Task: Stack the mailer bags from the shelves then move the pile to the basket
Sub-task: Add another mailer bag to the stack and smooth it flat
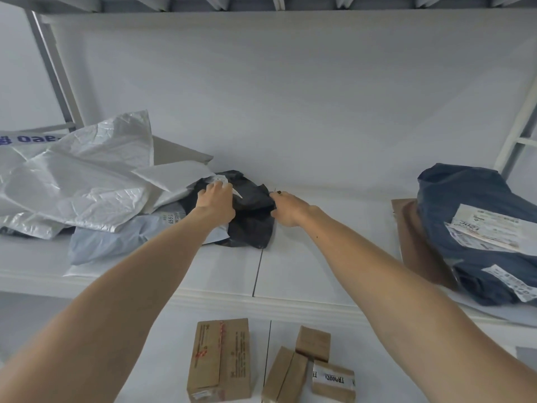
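Head view: my left hand (216, 203) and right hand (287, 209) each grip one side of the crumpled black plastic mailer bag (251, 228), which lies toward the white shelf's (319, 257) back edge, beside the heap of white plastic mailers (81, 181). Step in hand: gathering. Next move, in my judgement: lift it clear and stack it.

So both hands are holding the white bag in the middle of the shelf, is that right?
Not quite: the head view shows the left hand and right hand holding the black bag, not a white one, in the middle of the shelf.
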